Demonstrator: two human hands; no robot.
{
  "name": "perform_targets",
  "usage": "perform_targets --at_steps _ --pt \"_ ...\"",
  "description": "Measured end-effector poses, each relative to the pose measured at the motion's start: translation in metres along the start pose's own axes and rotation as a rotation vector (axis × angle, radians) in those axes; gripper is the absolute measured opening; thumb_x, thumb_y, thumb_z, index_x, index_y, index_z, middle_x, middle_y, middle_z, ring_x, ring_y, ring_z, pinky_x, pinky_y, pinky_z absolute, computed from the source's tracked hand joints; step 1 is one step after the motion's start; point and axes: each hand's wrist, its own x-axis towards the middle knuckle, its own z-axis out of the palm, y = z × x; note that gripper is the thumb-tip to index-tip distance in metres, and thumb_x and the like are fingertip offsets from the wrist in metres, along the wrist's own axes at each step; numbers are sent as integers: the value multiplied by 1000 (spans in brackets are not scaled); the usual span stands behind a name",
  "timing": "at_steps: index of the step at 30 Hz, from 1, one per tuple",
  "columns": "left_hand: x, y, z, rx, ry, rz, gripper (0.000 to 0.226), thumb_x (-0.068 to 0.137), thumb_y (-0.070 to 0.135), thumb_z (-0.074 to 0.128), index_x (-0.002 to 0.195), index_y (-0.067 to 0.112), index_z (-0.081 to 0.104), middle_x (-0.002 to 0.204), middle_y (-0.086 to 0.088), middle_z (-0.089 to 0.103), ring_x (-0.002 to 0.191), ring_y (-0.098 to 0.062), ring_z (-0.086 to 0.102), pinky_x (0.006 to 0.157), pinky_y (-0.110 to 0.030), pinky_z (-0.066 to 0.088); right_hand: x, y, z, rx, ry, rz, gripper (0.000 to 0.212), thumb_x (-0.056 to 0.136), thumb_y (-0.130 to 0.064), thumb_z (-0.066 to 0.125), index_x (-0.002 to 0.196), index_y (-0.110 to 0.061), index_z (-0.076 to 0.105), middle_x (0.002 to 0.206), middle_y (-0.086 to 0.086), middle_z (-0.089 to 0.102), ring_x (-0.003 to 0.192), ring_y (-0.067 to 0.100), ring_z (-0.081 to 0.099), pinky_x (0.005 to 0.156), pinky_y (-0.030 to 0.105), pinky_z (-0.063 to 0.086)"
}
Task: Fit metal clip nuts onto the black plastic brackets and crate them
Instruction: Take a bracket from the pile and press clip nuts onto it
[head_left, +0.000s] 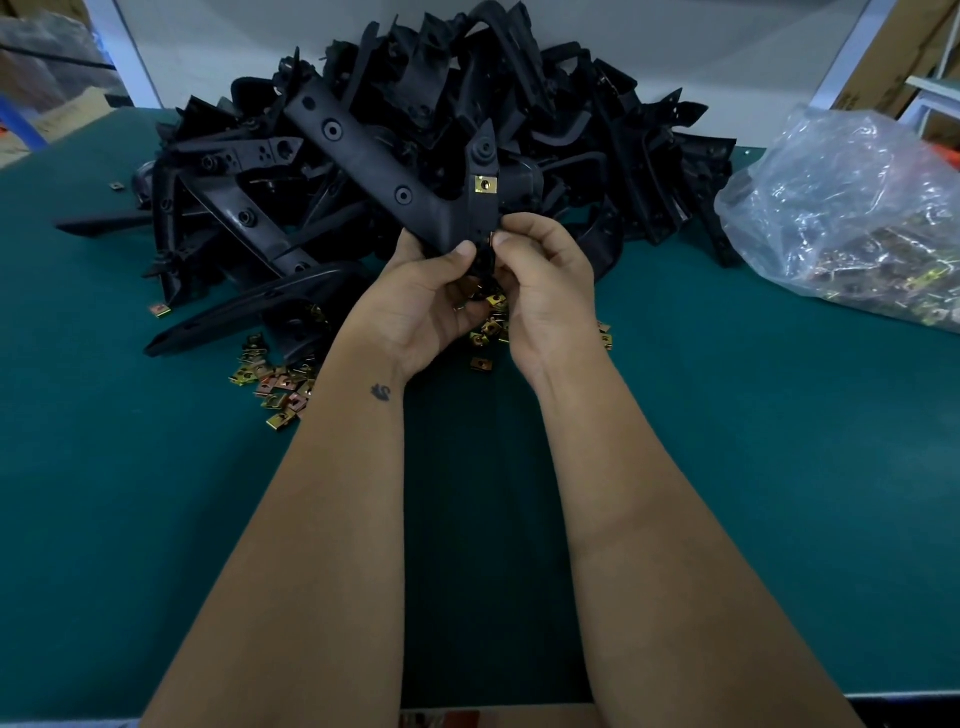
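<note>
Green bench (156, 519): both hands w/ bracket (384, 171)

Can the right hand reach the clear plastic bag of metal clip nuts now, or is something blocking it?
Probably not at once: the right hand pinches the held black plastic bracket. Otherwise the way looks free: only bare green table lies between it and the clear plastic bag of metal clip nuts.

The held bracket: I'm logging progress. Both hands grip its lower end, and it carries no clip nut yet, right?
Not quite. The head view shows a brass-coloured clip nut already on the bracket. The left hand and right hand do grip its lower end.
</note>
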Motion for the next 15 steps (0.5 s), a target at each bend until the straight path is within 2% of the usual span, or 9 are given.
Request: perform_targets --at_steps 4,8,11,15 --pt "0 -1 1 -25 -9 -1 34 101 1 44 127 23 47 106 -1 66 74 -9 69 52 -22 51 -1 0 1 9 2 0 21 87 9 60 83 -11 64 79 5 60 78 14 56 74 23 48" --pt "0 -1 -1 -7 -15 -2 33 101 3 45 127 24 47 106 -1 66 76 -9 69 53 -22 50 -3 0 3 47 14 8 22 88 10 59 83 -11 63 75 2 59 70 9 55 61 16 48" --pt "0 -1 -2 36 -21 -10 34 102 5 45 130 24 45 106 0 67 77 -10 68 55 -22 47 -4 0 3 54 15 7 22 88 9 58 83 -12 63 74 1 59 69 9 55 59 15 48" --pt "0 -1 -1 46 -7 -20 29 103 7 45 124 26 47 99 4 68 72 -8 66 51 -20 42 -5 -1 3 59 15 11 22 89 9 58 83 -12 63 73 1 58 68 8 54 52 15 47"
